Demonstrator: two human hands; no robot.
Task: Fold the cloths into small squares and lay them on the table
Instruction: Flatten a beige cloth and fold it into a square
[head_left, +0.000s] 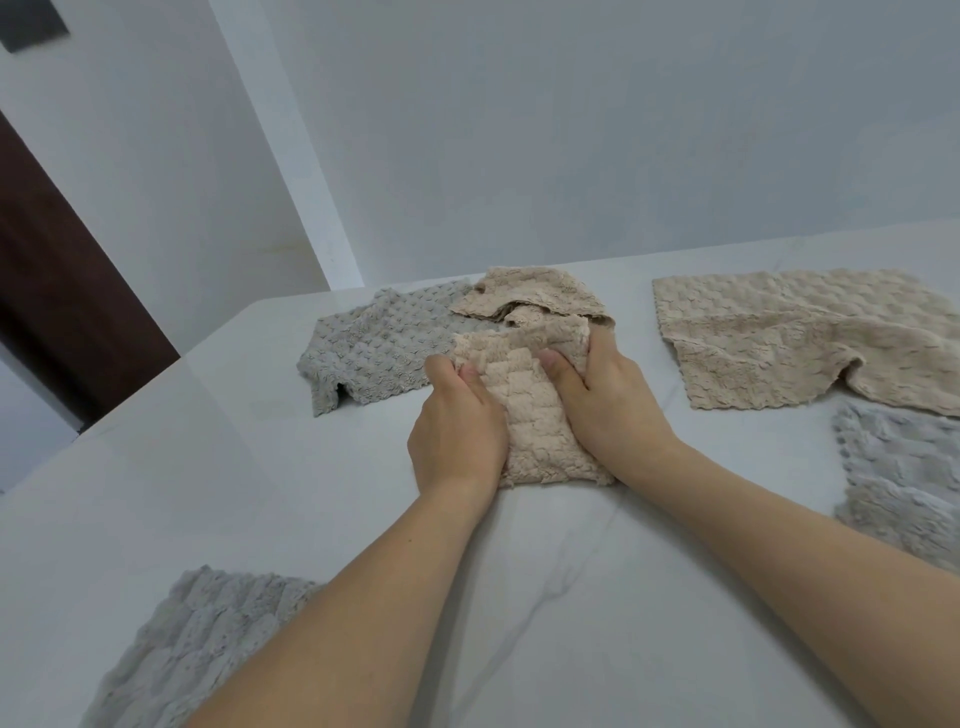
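A beige fluffy cloth, folded into a narrow strip, lies on the white table in the middle. My left hand grips its left edge and my right hand grips its right edge, thumbs on top. Behind it sits a second beige cloth, crumpled, partly over a grey cloth spread at the back left. A large beige cloth lies rumpled at the right.
A grey cloth lies at the right edge and another grey cloth at the near left corner. White walls stand behind the table; a dark brown door is at the far left.
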